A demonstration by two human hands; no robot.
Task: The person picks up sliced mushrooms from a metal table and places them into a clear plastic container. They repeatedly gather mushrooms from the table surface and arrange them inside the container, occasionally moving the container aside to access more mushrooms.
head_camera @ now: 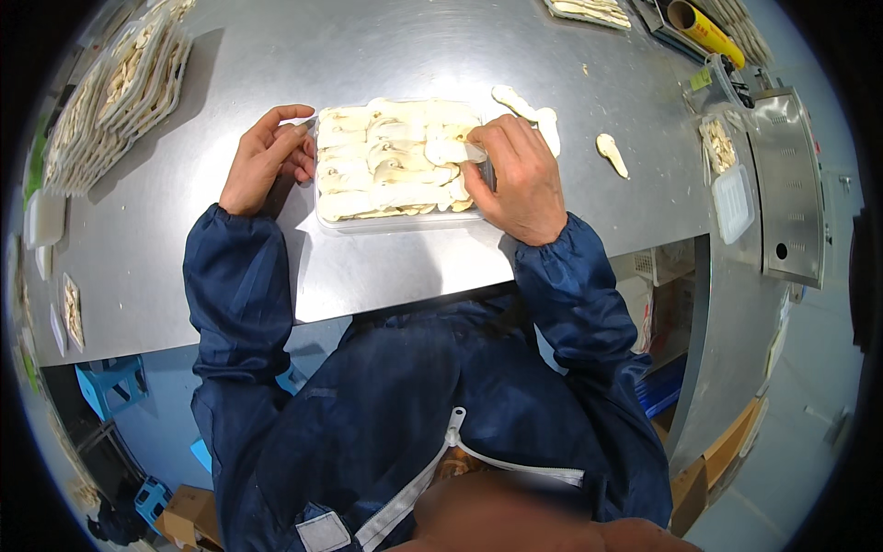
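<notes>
In front of me a clear plastic tray (407,225) sits on the steel table, covered with overlapping pale mushroom slices (393,162). My right hand (517,172) is at the tray's right side, its thumb and fingers on a pale slice (448,148) lying at the edge of the layer. My left hand (269,155) is at the tray's left edge, fingers curled; whether they grip the rim is hard to see. Loose slices (548,127) lie just beyond my right hand, and a single slice (610,155) lies farther right.
Stacked filled trays (131,90) stand at the left on the steel table (386,276). Another filled tray (593,10) is at the far edge. To the right are a yellow film roll (710,34), a clear tub (710,86), small containers (732,203) and a steel appliance (793,186).
</notes>
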